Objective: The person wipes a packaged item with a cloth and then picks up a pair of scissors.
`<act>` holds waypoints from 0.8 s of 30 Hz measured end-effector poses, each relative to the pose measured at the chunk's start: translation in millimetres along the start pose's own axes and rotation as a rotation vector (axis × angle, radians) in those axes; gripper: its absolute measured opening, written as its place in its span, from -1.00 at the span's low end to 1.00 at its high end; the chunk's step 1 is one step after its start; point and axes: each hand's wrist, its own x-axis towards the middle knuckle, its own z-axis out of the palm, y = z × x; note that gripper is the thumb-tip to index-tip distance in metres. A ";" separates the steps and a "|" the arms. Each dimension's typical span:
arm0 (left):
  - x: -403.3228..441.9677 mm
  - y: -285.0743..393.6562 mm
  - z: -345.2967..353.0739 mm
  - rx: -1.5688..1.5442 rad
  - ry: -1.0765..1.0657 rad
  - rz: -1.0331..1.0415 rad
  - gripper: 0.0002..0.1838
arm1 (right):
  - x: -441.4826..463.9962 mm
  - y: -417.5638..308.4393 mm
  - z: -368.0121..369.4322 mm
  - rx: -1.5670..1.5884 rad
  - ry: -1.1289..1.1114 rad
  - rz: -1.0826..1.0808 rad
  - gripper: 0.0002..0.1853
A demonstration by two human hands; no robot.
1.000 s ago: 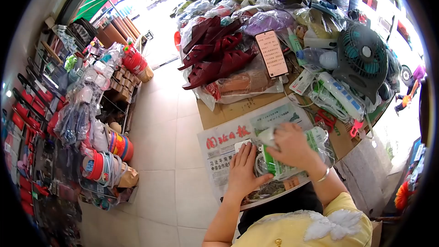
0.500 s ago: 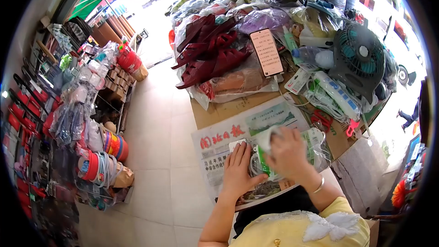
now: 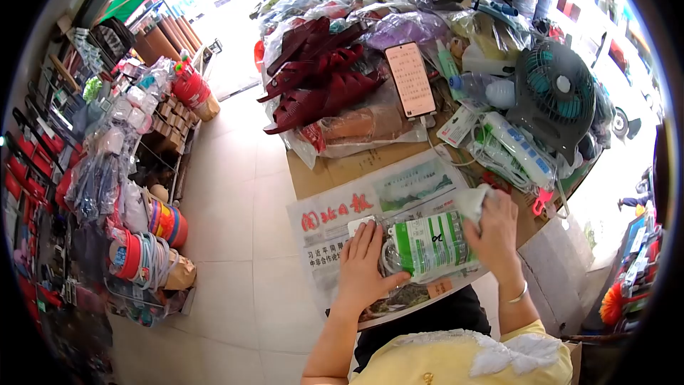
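Observation:
A plastic-wrapped power strip (image 3: pixel 436 239) with a green and white label and a coiled pale cable lies on a newspaper (image 3: pixel 320 239). My left hand (image 3: pixel 363 265) rests over its left end, fingers stretched out flat near the white plug (image 3: pixel 362 224), thumb along the lower edge of the wrap. In my right hand (image 3: pixel 496 235), at the strip's right end, is a crumpled whitish cloth (image 3: pixel 473 203), gripped between thumb and fingers. Part of the cloth is hidden by the hand.
Behind the newspaper are dark red sandals (image 3: pixel 324 93), a lit phone (image 3: pixel 410 80), a water bottle (image 3: pixel 484 89), a fan (image 3: pixel 558 96), another wrapped power strip (image 3: pixel 520 150) and red scissors (image 3: pixel 496 182). Shelves of goods (image 3: pixel 142 171) stand at the left.
My right hand has moved right with the cloth, from above the wrapped strip's middle to its right end, uncovering the label. My left hand stays at the left end.

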 end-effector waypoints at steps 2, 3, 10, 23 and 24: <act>-0.4 -0.8 -1.4 -0.001 -0.005 0.008 0.15 | -2.9 -23.0 5.0 -0.111 -0.032 -0.081 -0.62; 0.6 -2.3 -1.6 0.017 0.011 0.037 0.15 | -3.4 -35.5 9.9 -0.011 -0.083 -0.173 -0.60; 0.8 -6.2 5.9 0.009 0.082 0.082 0.10 | -18.3 -71.0 9.6 0.255 -0.123 -0.382 -0.72; 0.6 0.8 -1.4 0.005 0.012 0.017 0.16 | -29.2 -25.3 -4.4 0.062 -0.080 -0.106 -0.66; 0.0 -1.1 -1.0 0.019 0.001 0.021 0.15 | -29.6 -40.5 -1.0 0.157 -0.090 -0.191 -0.65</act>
